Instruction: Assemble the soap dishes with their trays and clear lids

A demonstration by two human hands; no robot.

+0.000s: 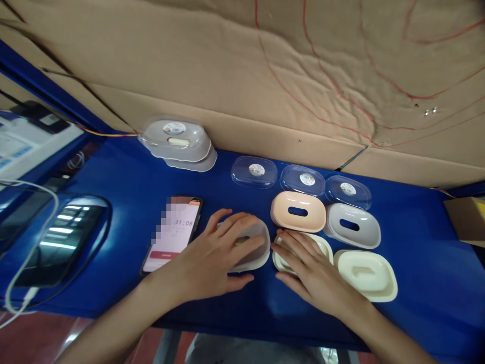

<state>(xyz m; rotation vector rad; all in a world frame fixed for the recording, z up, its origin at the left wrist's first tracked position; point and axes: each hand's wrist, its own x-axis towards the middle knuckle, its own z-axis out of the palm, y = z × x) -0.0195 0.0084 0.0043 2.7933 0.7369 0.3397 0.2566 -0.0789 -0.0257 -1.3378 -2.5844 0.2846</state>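
My left hand (215,258) lies palm down with spread fingers over a greyish soap dish (261,253), whose middle it covers. To its right, my right hand (310,273) rests on a cream soap dish (326,247), fingers stretched out across it and hiding much of its inside. A peach tray (278,212) with an oval slot stands just behind that hand, and a grey slotted tray (373,232) sits beside it. Nearest my right wrist is another cream dish (388,285) with a raised shape in its middle. Several clear lids (238,177) with round stickers lie in a row behind.
A stack of lidded grey dishes (210,162) stands at the back left against the cardboard wall (227,65). Left of my left hand lies a phone (166,237) showing a timer. A dark device (60,242) and a white cable (53,212) are at the far left of the blue table (428,242).
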